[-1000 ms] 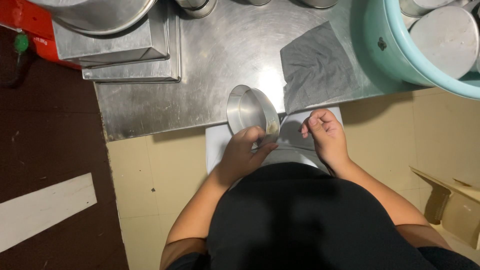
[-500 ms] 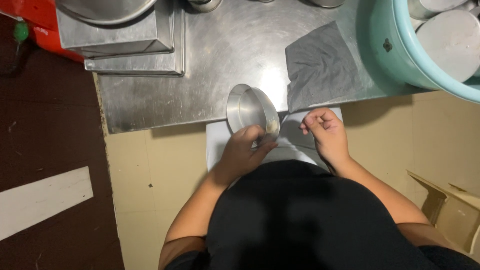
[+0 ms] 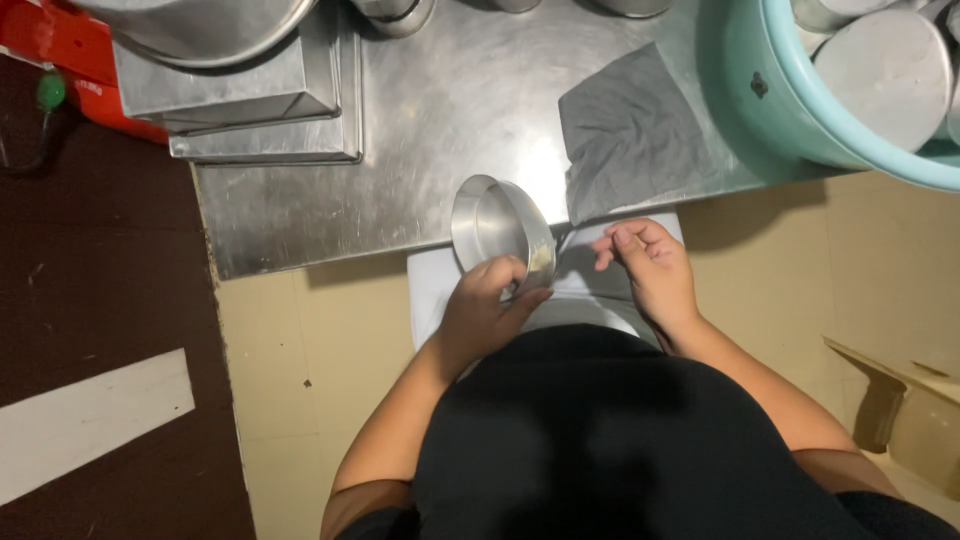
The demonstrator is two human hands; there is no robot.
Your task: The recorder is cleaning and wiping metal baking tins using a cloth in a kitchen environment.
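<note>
round steel tin (image 3: 497,225), tilted, at table edge

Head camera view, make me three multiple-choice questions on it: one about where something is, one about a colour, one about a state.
1. Where does the grey cloth lie?
A. on the steel table
B. on the floor
C. inside the tub

2. What colour is the big tub at upper right?
A. red
B. light teal
C. black

3. How is the round metal tin held?
A. flat on the table
B. upside down on the floor
C. tilted, in the left hand

Answers: 1 A, the cloth is spread on the steel top. 2 B, its rim and wall are teal. 3 C, the left fingers grip its rim and its open side faces sideways.
</note>
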